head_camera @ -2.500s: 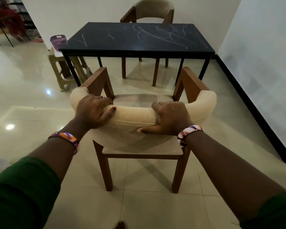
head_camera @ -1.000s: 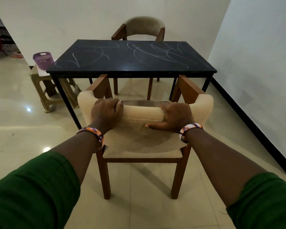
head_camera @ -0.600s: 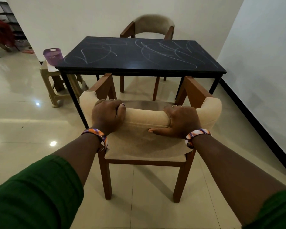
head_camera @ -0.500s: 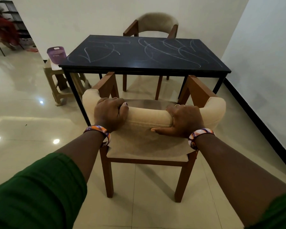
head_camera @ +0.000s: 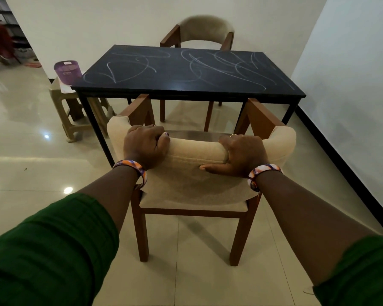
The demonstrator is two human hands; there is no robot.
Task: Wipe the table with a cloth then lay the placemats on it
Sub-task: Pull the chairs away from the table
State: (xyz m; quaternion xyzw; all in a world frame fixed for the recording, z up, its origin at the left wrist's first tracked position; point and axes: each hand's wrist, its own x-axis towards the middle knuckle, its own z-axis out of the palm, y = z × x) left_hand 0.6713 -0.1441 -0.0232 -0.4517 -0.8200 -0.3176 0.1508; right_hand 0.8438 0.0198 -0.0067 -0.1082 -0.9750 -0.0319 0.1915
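A black table point(head_camera: 186, 74) with white chalk-like scribbles across its top stands ahead of me. Just in front of it is a wooden chair point(head_camera: 197, 151) with a cream padded backrest. My left hand point(head_camera: 145, 145) grips the backrest's top at the left. My right hand point(head_camera: 241, 154) grips it at the right, thumb pressed against the back face. The chair's front arms reach the table's near edge. No cloth or placemat is in view.
A second padded chair point(head_camera: 205, 29) stands at the table's far side. A beige plastic stool point(head_camera: 75, 111) at the table's left carries a purple container point(head_camera: 68, 69). A white wall point(head_camera: 352, 74) with black skirting runs along the right. Glossy tiled floor lies left.
With both hands still gripping its backrest, the chair has moved forward towards the table, its arms now at the table's near edge. My view has closed in on the table.
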